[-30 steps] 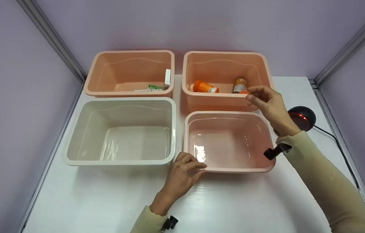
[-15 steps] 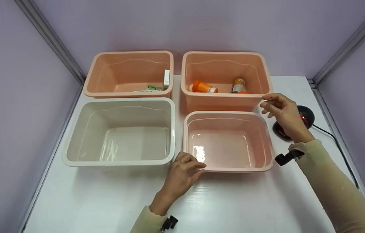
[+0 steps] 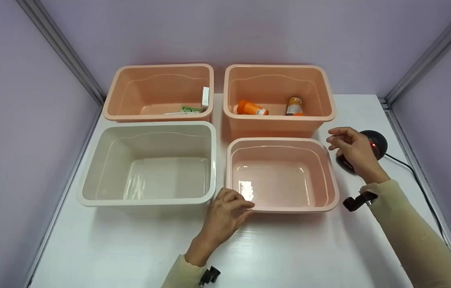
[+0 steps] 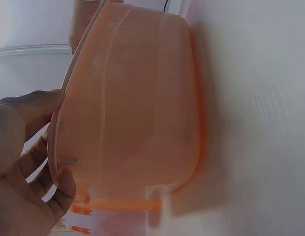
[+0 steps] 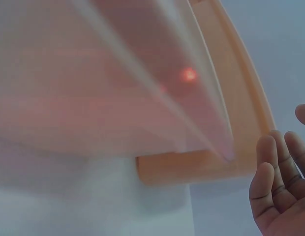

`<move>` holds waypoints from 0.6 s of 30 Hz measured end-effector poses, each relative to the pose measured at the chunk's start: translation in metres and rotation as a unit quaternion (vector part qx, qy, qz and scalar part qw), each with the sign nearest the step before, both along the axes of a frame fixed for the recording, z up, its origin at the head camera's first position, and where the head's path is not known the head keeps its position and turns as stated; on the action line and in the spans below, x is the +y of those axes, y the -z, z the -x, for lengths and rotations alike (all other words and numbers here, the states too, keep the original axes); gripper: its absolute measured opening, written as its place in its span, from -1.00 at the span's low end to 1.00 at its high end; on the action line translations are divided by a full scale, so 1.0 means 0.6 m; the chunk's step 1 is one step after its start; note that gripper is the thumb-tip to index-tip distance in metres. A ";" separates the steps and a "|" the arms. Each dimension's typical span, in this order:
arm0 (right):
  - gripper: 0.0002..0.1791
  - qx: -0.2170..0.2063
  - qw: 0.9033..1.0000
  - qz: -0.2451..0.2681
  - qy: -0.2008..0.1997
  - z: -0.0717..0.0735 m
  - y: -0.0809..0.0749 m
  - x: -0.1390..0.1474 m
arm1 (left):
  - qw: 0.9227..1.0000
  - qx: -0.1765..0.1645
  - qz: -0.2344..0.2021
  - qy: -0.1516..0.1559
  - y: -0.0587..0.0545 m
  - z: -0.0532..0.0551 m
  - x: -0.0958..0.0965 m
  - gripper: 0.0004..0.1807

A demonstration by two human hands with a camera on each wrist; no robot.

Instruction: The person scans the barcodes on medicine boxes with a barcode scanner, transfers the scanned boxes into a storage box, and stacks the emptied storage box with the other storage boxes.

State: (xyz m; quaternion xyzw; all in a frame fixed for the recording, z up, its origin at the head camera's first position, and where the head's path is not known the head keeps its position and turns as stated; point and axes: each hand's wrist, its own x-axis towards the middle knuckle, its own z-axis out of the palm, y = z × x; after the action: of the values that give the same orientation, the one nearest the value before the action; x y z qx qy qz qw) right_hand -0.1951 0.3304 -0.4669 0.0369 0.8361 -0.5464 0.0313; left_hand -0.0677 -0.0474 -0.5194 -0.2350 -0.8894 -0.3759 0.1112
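Observation:
My left hand pinches the rim of the front right pink bin at its near left corner. In the left wrist view, the fingers lie along the rim of that bin. My right hand is raised beside the far right corner of the same bin, fingers loosely bent with nothing between them. Behind and partly under that hand stands a black device with red lights and a cord. In the right wrist view, the right hand shows its relaxed fingers apart from the bins.
At the back right, a peach bin holds an orange pill bottle and a labelled bottle. A second peach bin at the back left contains small boxes. The cream bin stands front left.
My right hand has moved from the back right bin's near rim to the right and toward me, beside the black device. My left hand stays at the pink bin's corner.

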 end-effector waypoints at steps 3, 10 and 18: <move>-0.70 -0.017 1.000 -0.011 0.005 -0.002 0.010 0.005 | 1.000 0.001 -0.003 0.002 0.001 -0.001 0.000 -0.86; -0.63 -0.052 0.998 -0.040 -0.004 -0.003 0.028 0.013 | 1.000 0.014 -0.011 0.008 0.001 0.000 -0.002 -0.86; -0.58 -0.065 0.996 -0.047 -0.033 -0.002 0.042 0.008 | 0.999 0.026 -0.011 0.018 0.002 0.002 -0.005 -0.84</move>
State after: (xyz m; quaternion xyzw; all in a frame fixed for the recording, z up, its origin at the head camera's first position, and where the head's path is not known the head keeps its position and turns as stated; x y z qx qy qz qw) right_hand -0.1938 0.3351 -0.4919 0.0461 0.8579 -0.5015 0.1019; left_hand -0.0692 -0.0503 -0.5208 -0.2597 -0.8776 -0.3813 0.1305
